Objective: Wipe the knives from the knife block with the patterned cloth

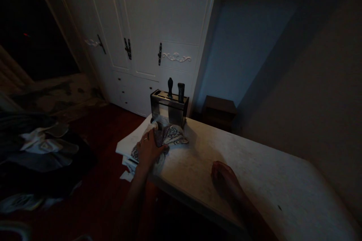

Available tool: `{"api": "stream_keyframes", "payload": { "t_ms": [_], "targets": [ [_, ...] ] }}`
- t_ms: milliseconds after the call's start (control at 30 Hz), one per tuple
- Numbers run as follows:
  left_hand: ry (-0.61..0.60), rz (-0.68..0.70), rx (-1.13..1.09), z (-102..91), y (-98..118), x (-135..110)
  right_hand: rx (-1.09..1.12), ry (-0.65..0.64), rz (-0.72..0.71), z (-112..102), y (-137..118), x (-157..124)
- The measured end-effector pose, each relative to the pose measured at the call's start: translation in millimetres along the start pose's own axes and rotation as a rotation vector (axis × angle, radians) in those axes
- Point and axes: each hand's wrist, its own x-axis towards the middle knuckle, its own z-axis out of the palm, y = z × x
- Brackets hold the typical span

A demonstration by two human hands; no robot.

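My left hand (148, 148) lies over a crumpled cloth (174, 135) with a dark paisley print, its thumb and fingers gripping the fabric at the table's left end. Just behind the cloth stands a steel-and-black knife block (169, 107), upright, with two black handles (181, 92) sticking out of its top. The cloth hides part of the block's base. To the right, apart from these things, my right hand (224, 177) is held low by the pale table (249, 158), its fingers curled in; nothing shows in them.
White sheets (127, 160) overhang the table's left end. A white wardrobe (141, 19) stands behind. Beyond the table's back edge is a small brown cabinet (219, 109). Dark clothes (36, 154) are heaped on the left above a red carpet (110, 128). The light is dim.
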Motion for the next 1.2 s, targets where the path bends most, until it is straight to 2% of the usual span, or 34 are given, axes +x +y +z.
{"api": "stream_keyframes", "payload": {
  "t_ms": [100, 233, 333, 467, 567, 633, 700, 767, 833, 933, 1000, 1067, 1100, 1133, 1200],
  "targets": [
    [-0.078, -0.022, -0.070, 0.1, -1, 1, -0.052, -0.012, 0.098, 0, -4, 0],
    [0.020, -0.090, -0.324, 6.7, 8, -7, -0.184, -0.117, 0.045, -6, 0, 14],
    [0.088, -0.069, -0.550, 14.4, 24, -18, -0.225, -0.158, -0.004, -7, 13, 32],
    [0.116, -0.001, -0.779, 17.5, 59, -32, -0.212, -0.129, -0.133, 2, 19, 42],
    [0.047, 0.056, -0.950, 16.7, 94, -42, -0.256, -0.137, -0.249, 8, 8, 40],
    [-0.041, 0.099, -1.056, 18.7, 116, -51, -0.257, -0.166, -0.252, 7, -3, 39],
    [-0.173, 0.201, -1.098, 23.3, 135, -61, -0.230, -0.155, -0.225, 3, -14, 40],
    [-0.327, 0.354, -1.050, 28.5, 148, -70, -0.190, -0.069, -0.209, -5, -22, 43],
    [-0.402, 0.483, -0.974, 31.8, 156, -77, -0.160, 0.040, -0.213, -17, -27, 46],
    [-0.506, 0.626, -0.915, 29.6, 162, -78, -0.173, 0.126, -0.214, -40, -32, 48],
    [-0.683, 0.672, -0.882, 23.6, 164, -71, -0.224, 0.194, -0.246, -60, -35, 47],
    [-0.795, 0.623, -0.872, 15.3, 166, -56, -0.291, 0.247, -0.294, -82, -38, 45],
    [-0.776, 0.572, -0.891, 10.6, 165, -46, -0.331, 0.265, -0.320, -94, -40, 44],
    [-0.695, 0.493, -0.923, 5.4, 164, -33, -0.376, 0.276, -0.340, -106, -42, 43],
    [-0.456, 0.374, -0.975, -5.9, 159, -2, -0.472, 0.334, -0.355, -128, -44, 42]
  ]
}}
